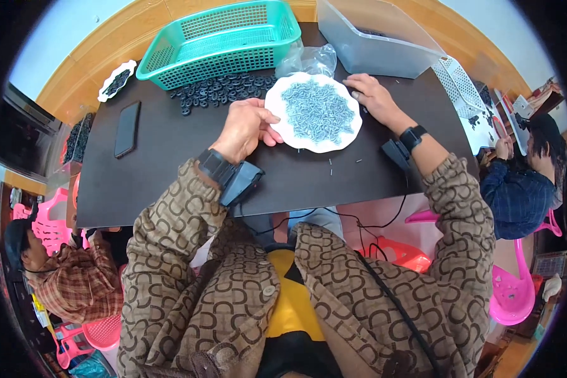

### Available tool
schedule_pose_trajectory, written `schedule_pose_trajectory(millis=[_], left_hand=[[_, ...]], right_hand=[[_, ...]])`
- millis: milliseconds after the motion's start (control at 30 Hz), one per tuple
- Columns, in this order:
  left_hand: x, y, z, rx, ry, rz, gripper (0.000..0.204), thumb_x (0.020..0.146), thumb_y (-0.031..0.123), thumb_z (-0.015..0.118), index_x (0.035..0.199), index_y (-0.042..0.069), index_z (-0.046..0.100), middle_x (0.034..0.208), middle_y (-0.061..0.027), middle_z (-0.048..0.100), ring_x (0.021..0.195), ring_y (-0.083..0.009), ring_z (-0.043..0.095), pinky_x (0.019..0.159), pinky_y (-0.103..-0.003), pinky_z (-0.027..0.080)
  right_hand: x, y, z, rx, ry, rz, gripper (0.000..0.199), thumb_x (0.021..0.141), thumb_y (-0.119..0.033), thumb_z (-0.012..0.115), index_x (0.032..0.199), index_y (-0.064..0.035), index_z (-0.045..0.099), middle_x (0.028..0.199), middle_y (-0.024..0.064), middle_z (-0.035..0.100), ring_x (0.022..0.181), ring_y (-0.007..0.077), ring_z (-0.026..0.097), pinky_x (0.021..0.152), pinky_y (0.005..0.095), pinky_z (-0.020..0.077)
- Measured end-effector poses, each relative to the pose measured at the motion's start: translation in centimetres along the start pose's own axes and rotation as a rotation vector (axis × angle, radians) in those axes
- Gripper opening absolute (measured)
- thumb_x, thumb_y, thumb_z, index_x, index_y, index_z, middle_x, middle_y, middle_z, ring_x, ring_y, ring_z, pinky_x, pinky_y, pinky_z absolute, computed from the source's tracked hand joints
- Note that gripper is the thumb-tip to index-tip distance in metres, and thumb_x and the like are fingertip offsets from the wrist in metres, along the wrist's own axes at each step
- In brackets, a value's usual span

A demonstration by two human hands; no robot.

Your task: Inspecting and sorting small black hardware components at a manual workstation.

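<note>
Midway along a dark table (170, 183), a white plate (324, 146) carrying most grey pins (318, 110) is gripped at its left rim by the left hand (242, 126), the right hand (377, 101) beside it, grip unclear, with a few loose pins (359, 160) near and black parts (214, 92), seemingly unworked, far left.

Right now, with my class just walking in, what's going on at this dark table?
A person's left hand grips the left edge of a white, wavy-rimmed plate heaped with small, thin grey metallic pins. The right hand is close by the plate's upper right edge; whether it holds anything is unclear. A few loose pins lie on the dark brown table. Beyond, small black oval pieces lie spread before a green plastic mesh basket.
</note>
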State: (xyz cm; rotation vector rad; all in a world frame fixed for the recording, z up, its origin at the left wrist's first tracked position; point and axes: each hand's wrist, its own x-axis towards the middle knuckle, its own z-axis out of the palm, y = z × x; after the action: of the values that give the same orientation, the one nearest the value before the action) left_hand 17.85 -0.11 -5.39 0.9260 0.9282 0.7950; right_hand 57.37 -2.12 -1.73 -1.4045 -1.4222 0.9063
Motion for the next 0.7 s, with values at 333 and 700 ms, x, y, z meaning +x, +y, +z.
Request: schedule_pose_trajectory(millis=[333,700], left_hand=[[-1.5,0.5,-3.5,0.012,0.022,0.002,0.031,0.105,-0.005,0.078,0.134,-0.013,0.072,0.107,-0.0263,0.087,0.073,-0.0345,0.086,0.059,-0.039,0.067],[-3.9,3.1,-7.9,0.031,0.054,0.103,0.039,0.107,0.001,0.079,0.143,-0.013,0.072,0.116,-0.0208,0.088,0.078,-0.0295,0.085,0.065,-0.036,0.064]], right_hand=[[3.1,7.0,-13.5,0.020,-0.036,-0.021,0.032,0.125,-0.021,0.068,0.142,0.0016,0.083,0.134,0.0088,0.083,0.121,0.0194,0.074,0.109,0.0337,0.0470],[-1.9,8.9,-9.1,0.036,-0.119,-0.044,0.038,0.126,-0.022,0.065,0.150,0.0022,0.083,0.144,0.0078,0.083,0.133,0.0193,0.072,0.122,0.0344,0.0466]])
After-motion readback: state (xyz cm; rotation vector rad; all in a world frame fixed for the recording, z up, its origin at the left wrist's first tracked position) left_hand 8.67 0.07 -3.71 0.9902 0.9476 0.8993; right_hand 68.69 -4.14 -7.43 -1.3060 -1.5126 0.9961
